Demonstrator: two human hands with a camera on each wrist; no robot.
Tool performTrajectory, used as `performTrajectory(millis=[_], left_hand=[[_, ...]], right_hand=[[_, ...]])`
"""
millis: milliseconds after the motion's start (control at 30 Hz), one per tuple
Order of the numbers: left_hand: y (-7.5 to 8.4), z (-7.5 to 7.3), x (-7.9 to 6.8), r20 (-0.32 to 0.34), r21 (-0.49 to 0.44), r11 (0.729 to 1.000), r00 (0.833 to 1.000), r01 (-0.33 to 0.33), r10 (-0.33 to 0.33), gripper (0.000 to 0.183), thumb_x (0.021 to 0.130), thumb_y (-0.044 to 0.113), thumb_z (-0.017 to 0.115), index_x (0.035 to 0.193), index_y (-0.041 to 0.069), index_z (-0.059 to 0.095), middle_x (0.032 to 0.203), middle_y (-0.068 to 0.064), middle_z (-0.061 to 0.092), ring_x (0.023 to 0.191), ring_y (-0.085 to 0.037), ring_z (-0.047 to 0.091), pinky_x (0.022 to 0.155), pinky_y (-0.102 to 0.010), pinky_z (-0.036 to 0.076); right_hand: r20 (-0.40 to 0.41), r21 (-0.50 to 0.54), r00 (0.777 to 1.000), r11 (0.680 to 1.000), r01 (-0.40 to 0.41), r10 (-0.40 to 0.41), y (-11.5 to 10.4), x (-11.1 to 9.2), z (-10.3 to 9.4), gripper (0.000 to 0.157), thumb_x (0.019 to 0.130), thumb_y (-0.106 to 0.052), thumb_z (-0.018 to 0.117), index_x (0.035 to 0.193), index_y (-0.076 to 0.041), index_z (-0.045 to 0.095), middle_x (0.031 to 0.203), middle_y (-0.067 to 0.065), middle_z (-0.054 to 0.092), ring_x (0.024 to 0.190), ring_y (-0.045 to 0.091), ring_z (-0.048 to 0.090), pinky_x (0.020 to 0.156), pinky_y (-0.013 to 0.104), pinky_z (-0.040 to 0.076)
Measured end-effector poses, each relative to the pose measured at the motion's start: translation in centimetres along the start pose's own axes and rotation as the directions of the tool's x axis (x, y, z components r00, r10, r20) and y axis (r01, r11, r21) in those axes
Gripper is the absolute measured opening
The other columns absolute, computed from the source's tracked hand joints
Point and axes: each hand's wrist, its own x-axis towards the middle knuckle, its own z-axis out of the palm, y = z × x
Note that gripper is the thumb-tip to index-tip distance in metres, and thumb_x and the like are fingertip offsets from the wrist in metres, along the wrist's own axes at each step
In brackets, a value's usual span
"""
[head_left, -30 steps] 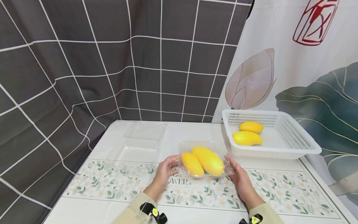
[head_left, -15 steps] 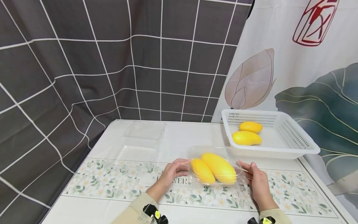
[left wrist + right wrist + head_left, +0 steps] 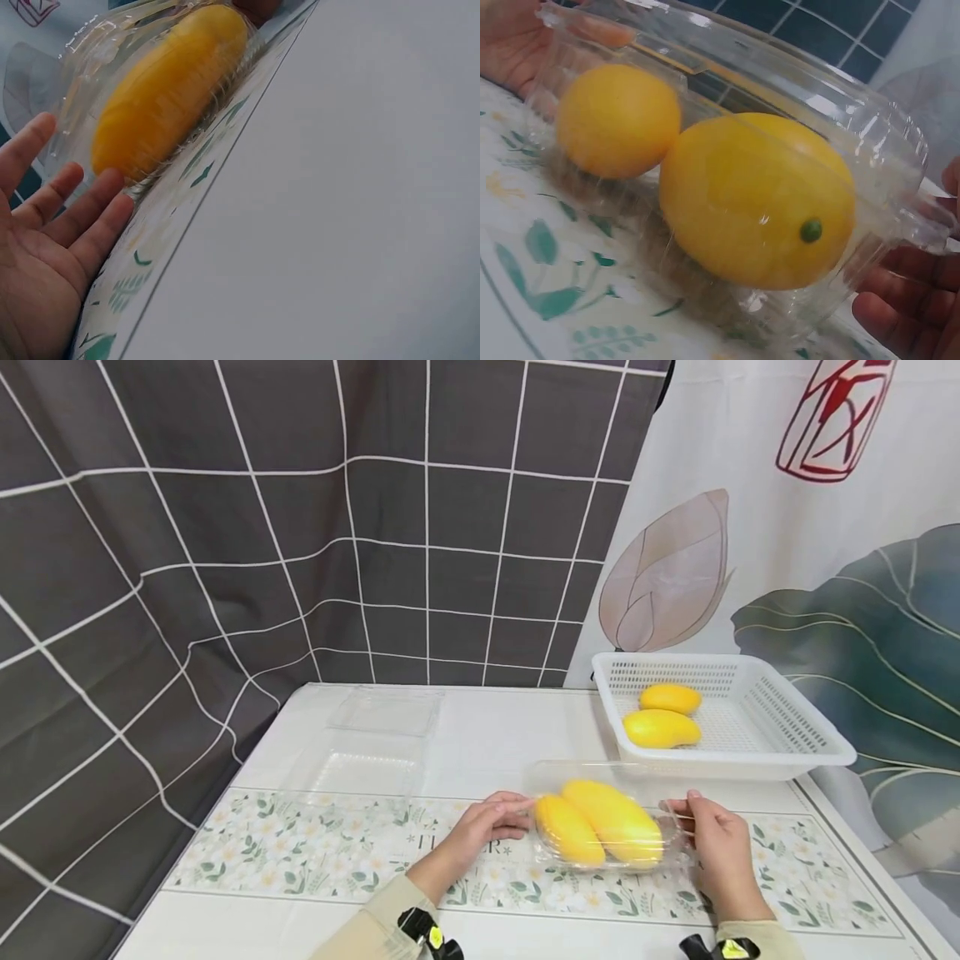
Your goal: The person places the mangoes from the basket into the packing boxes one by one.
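Note:
A clear plastic clamshell box point(image 3: 600, 768) holds two yellow mangoes, a smaller mango point(image 3: 570, 832) on the left and a larger mango point(image 3: 617, 822) beside it. Its lid covers them. My left hand point(image 3: 483, 831) is at the box's left side, fingers extended, fingertips touching or almost touching the plastic; the left wrist view shows these fingers point(image 3: 97, 210) spread. At the opposite end, my right hand point(image 3: 722, 852) pinches the box's rim between thumb and fingers. In the right wrist view, a green stem spot shows on the larger mango's end.
A white perforated basket point(image 3: 787, 752) with two more mangoes point(image 3: 662, 728) stands at the back right, just behind the box. An open clear clamshell point(image 3: 367, 768) lies at the back left of the table point(image 3: 247, 902). Dark grid-patterned cloth point(image 3: 390, 568) hangs behind.
The box with its two mangoes has moved right and a little nearer to me, both hands moving along with it. The left fingers have loosened from its side.

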Motion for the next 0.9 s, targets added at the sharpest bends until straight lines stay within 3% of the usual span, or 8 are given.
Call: performTrajectory(millis=[333,467,667,900], left_hand=[[-1.3,2.4,2.8,0.100,0.004,1.000,0.995,0.015,-0.016,0.044,0.101,0.028,0.025,0.135,0.009,0.046,0.133,-0.007,0.041,0.116,-0.030,0.049,0.094,-0.045,0.042],[-1.5,3.4,3.8,0.128,0.013,0.999,0.991,0.038,-0.040,0.044,0.101,0.031,0.025,0.137,0.014,0.044,0.135,-0.002,0.039,0.118,-0.026,0.048,0.092,-0.043,0.045],[-2.1,5.2,5.5,0.154,0.064,0.997,0.986,0.053,-0.062,0.045,0.101,0.035,0.022,0.140,0.020,0.040,0.136,0.004,0.035,0.120,-0.022,0.045,0.094,-0.034,0.044],[-2.9,7.6,7.1,0.184,0.147,0.988,0.980,0.052,-0.079,0.045,0.101,0.035,0.019,0.142,0.024,0.034,0.138,0.007,0.028,0.120,-0.018,0.045,0.093,-0.026,0.042]], right_hand=[[-0.012,-0.040,0.990,0.989,-0.143,0.143,1.7,2.6,-2.9,0.074,0.088,-0.066,0.024,0.107,-0.009,0.067,0.110,0.008,0.060,0.090,0.018,0.052,0.047,0.024,0.044],[-0.027,-0.038,0.982,0.982,-0.186,0.185,1.3,3.0,-4.3,0.076,0.088,-0.066,0.021,0.110,-0.008,0.066,0.111,0.007,0.058,0.093,0.020,0.049,0.055,0.029,0.045],[-0.091,-0.016,0.979,0.983,-0.184,0.182,0.6,2.7,-5.6,0.078,0.090,-0.064,0.019,0.117,-0.003,0.060,0.122,0.014,0.049,0.104,0.027,0.045,0.080,0.045,0.040],[-0.208,-0.112,0.969,0.980,-0.163,0.137,0.8,2.7,-6.9,0.076,0.091,-0.061,0.020,0.128,-0.002,0.052,0.132,0.020,0.046,0.114,0.036,0.046,0.078,0.051,0.042]])
